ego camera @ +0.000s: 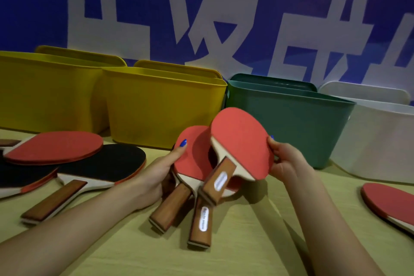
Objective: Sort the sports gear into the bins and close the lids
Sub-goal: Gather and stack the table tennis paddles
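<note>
My left hand (156, 175) grips a red table-tennis paddle (192, 159) by its blade edge, its brown handle pointing down toward me. My right hand (284, 161) holds a second red paddle (242, 141) by the right edge of its blade, tilted above the first. A third paddle's handle (200, 222) with a white label lies on the table under them. Behind stand four open bins: two yellow bins (56, 96) (161, 107), a green bin (291, 123) and a white bin (380, 141).
Several more paddles lie at the left, one red side up (53, 147), one black side up (107, 163). Another red paddle (389, 201) lies at the right edge. Lids stand behind the bins against a blue wall with white characters.
</note>
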{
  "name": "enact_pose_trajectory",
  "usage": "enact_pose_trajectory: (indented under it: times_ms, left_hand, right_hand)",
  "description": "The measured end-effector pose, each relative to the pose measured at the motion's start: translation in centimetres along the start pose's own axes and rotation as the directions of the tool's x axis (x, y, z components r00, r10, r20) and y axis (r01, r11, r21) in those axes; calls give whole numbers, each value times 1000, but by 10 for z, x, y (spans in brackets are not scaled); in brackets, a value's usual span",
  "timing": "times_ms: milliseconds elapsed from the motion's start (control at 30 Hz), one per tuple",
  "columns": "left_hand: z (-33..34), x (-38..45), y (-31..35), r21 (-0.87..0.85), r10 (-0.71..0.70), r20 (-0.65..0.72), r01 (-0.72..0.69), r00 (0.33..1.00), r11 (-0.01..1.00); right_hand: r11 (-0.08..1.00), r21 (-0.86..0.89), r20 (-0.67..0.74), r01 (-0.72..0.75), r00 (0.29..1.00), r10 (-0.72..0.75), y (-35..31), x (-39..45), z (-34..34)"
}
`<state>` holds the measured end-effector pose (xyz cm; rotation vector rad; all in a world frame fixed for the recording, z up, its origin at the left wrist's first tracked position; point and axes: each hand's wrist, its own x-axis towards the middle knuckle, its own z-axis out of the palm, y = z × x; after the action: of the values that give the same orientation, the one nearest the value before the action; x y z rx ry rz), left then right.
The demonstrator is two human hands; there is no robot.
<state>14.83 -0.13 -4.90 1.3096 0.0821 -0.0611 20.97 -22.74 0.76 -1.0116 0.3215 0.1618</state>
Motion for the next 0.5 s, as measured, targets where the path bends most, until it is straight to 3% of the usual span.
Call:
enact_pose_trajectory:
  times_ms: [100, 333, 400, 500]
  left_hand:
    - [0, 2, -2, 69, 17, -14, -16, 1000, 997]
    - [-3, 6, -5, 59, 67, -17, -66, 998, 996]
    - [-5, 8, -7, 83, 56, -6, -55, 998, 995]
    - [-10, 13, -9, 121, 32, -21, -29, 999, 992]
  right_hand:
    - [996, 84, -35, -31, 999, 34, -2, 4, -4]
    - [994, 105, 65, -40, 997, 33, 23, 9, 16]
    - [999, 47, 28, 7, 1000, -8, 33, 16, 22]
    - [981, -69, -8, 181, 983, -182, 44, 24, 27]
